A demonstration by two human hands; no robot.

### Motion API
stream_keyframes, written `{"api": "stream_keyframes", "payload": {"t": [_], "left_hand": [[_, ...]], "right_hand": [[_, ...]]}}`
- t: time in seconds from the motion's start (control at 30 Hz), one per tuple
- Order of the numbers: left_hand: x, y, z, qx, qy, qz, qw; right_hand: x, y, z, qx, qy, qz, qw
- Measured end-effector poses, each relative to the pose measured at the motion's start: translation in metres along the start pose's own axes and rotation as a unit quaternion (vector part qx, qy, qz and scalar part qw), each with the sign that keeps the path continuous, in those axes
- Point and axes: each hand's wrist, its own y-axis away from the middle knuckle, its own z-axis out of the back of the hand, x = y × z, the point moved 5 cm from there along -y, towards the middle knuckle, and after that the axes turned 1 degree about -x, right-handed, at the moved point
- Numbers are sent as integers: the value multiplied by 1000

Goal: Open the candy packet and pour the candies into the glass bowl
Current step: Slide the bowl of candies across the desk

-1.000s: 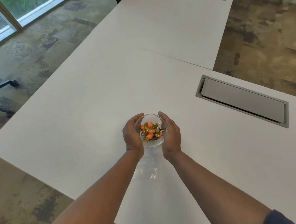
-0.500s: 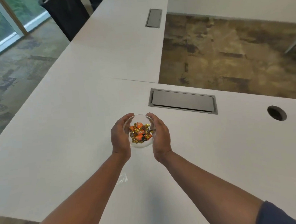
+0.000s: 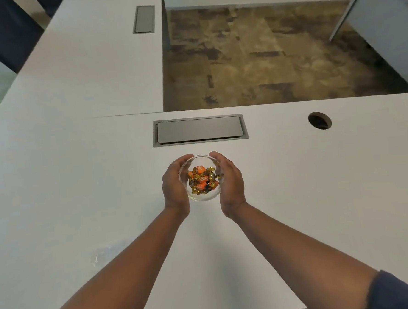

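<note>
A small glass bowl (image 3: pixel 203 195) sits between my two hands over the white table (image 3: pixel 68 186). It holds several orange and gold wrapped candies (image 3: pixel 201 180). My left hand (image 3: pixel 174 187) cups the bowl's left side and my right hand (image 3: pixel 231 186) cups its right side, fingers curled round the rim. A clear, empty-looking plastic packet (image 3: pixel 104 253) lies flat on the table to the left of my left forearm.
A grey cable hatch (image 3: pixel 199 130) is set into the table just beyond the bowl. A round cable hole (image 3: pixel 319 120) lies at the right. A second hatch (image 3: pixel 144 19) is on the adjoining table at the back. Brown carpet floor (image 3: pixel 263 55) shows past the table's far edge.
The view has swung to the right, so the hatch now lies straight ahead and the cable hole shows. Both hands keep holding the bowl of candies. The packet has slid leftward in view.
</note>
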Motion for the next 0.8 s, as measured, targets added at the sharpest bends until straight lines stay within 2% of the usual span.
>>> {"api": "stream_keyframes", "payload": {"t": [0.43, 0.6, 0.8], "left_hand": [[112, -16, -13, -29, -58, 71, 995], [130, -24, -10, -28, -135, 36, 990], [139, -33, -8, -20, -133, 23, 991]], "right_hand": [[-97, -24, 57, -37, -37, -104, 993], [-119, -32, 64, -51, -48, -123, 990], [-128, -41, 65, -48, -56, -110, 991]]}}
